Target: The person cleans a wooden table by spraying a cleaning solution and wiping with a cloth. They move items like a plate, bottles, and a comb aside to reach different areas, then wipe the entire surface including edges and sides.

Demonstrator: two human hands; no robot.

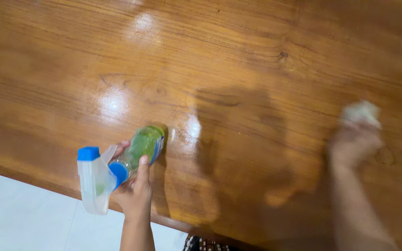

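Head view: our left hand (135, 193) is wrapped around the neck of a spray bottle (131, 158), grip closed on it just under the blue collar, near the table's (238, 60) near-left edge. We'd guess the bottle's light plastic with green liquid sloshing inside, a bit slick, so the neck is the best place to hold it. Our right hand (353, 144) is blurred over on the right, with a pale cloth (361, 113) at its far end. It looks bunched around it, but we can't tell for sure. White floor (19, 214) shows near left.
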